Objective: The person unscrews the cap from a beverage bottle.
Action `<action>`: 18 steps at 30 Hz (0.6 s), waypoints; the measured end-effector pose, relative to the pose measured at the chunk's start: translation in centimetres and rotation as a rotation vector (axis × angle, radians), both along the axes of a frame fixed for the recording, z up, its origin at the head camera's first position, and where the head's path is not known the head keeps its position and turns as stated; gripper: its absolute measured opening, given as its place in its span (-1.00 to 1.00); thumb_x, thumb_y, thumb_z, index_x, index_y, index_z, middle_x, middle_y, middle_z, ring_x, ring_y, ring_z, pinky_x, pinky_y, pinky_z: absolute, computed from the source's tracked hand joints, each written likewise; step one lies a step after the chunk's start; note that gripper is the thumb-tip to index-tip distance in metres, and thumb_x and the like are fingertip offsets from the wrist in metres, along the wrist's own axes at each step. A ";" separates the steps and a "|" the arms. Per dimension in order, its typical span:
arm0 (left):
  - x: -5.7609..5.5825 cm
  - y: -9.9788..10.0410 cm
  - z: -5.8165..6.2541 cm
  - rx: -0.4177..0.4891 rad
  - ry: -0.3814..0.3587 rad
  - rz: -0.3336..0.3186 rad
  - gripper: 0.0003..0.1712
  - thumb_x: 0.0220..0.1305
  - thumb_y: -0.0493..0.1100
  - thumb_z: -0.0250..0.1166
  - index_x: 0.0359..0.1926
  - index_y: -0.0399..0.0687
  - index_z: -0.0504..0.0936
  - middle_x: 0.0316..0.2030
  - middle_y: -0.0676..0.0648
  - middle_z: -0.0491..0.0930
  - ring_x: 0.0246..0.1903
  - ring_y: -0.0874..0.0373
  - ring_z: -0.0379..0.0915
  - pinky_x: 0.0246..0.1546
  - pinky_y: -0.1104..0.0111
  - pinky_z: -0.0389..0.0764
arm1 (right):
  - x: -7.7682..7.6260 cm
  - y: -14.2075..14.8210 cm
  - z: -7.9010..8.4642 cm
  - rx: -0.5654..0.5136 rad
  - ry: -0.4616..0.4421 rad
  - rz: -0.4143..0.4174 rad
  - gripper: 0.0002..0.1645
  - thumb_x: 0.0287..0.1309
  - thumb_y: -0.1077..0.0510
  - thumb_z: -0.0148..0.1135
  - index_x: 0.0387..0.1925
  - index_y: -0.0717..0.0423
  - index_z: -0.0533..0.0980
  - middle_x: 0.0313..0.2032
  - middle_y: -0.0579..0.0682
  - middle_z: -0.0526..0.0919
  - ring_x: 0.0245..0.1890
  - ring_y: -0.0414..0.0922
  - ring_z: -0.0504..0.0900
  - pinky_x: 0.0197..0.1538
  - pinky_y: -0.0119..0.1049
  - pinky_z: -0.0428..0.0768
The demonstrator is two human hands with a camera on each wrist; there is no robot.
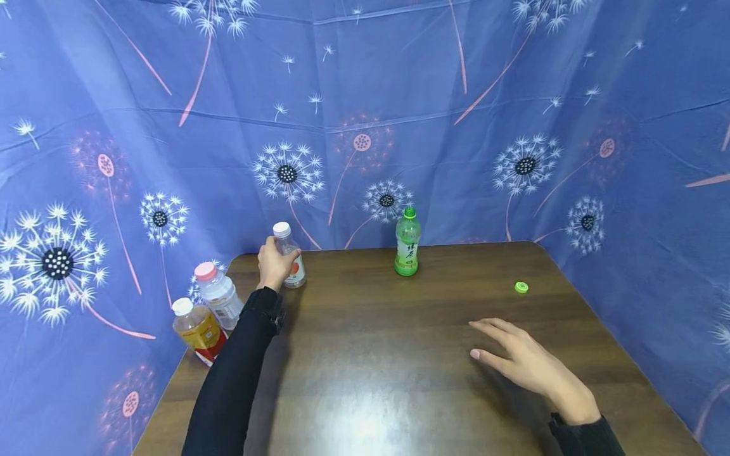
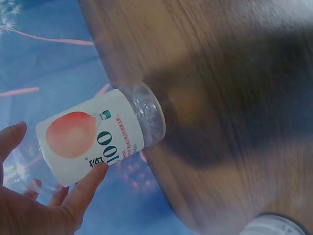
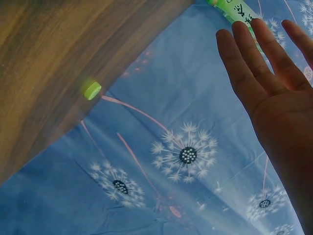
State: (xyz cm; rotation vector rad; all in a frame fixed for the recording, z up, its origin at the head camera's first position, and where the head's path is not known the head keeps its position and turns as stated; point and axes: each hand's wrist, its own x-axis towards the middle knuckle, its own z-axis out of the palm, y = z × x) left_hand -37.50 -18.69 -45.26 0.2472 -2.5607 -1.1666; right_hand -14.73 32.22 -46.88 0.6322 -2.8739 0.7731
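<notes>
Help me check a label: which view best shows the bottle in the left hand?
The left wrist view: there the bottle is close, its label large and turned to the camera. The head view adds its white cap but shows the bottle small, partly covered by the left hand. The right wrist view doesn't show it.

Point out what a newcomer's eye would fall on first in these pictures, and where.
Probably the bright green bottle, upright near the middle of the far edge of the table, with a green cap lying apart to its right. Next, the left hand holding a clear, white-capped bottle near the far left corner. Behind the table hangs a dandelion-printed blue cloth.
</notes>
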 end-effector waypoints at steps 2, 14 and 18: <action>-0.1 -0.4 0.4 0.002 -0.008 0.022 -0.13 0.34 0.01 0.44 0.48 -0.27 0.26 0.29 -0.46 0.40 0.37 -0.40 0.28 0.35 -0.24 0.40 | -0.1 0.1 0.0 -0.006 -0.004 0.003 -0.30 0.42 -0.21 0.29 0.42 0.05 0.47 0.33 0.14 0.56 0.28 0.25 0.59 0.13 0.26 0.65; -0.5 -2.0 -0.5 0.043 0.017 0.188 -0.13 0.28 -0.01 0.47 0.43 -0.32 0.29 0.28 -0.51 0.39 0.34 -0.45 0.32 0.41 -0.20 0.37 | 0.3 1.0 0.3 -0.028 -0.037 -0.003 -0.31 0.44 -0.23 0.25 0.44 -0.02 0.45 0.35 0.14 0.54 0.30 0.26 0.57 0.15 0.30 0.63; -0.5 -2.5 -0.4 0.032 0.003 0.205 -0.12 0.29 0.00 0.46 0.44 -0.32 0.28 0.28 -0.51 0.39 0.34 -0.45 0.32 0.41 -0.20 0.38 | 0.4 0.8 0.1 -0.035 -0.025 0.006 -0.31 0.44 -0.20 0.27 0.43 0.01 0.46 0.34 0.11 0.56 0.29 0.24 0.58 0.15 0.28 0.63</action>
